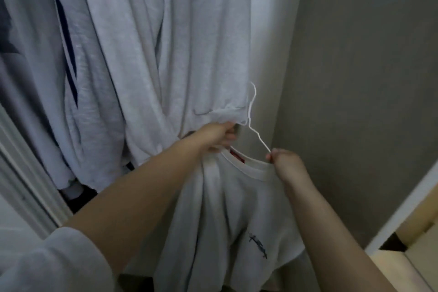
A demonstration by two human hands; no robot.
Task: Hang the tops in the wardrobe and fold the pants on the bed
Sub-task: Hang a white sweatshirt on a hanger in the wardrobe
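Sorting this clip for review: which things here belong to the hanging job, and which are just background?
In use: white T-shirt; white wire hanger; left hand at the collar; right hand pinching the hanger.

Background: hung garments; wardrobe wall; cardboard box.

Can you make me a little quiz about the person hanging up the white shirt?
1. True or false: the right hand pinches the white wire hanger.
2. Which hand grips the white T-shirt at its collar? A) left hand B) right hand
3. Fill in: the hanging grey tops are to the ____ of the grey wall.

Key: 1 true. 2 A, the left hand. 3 left.
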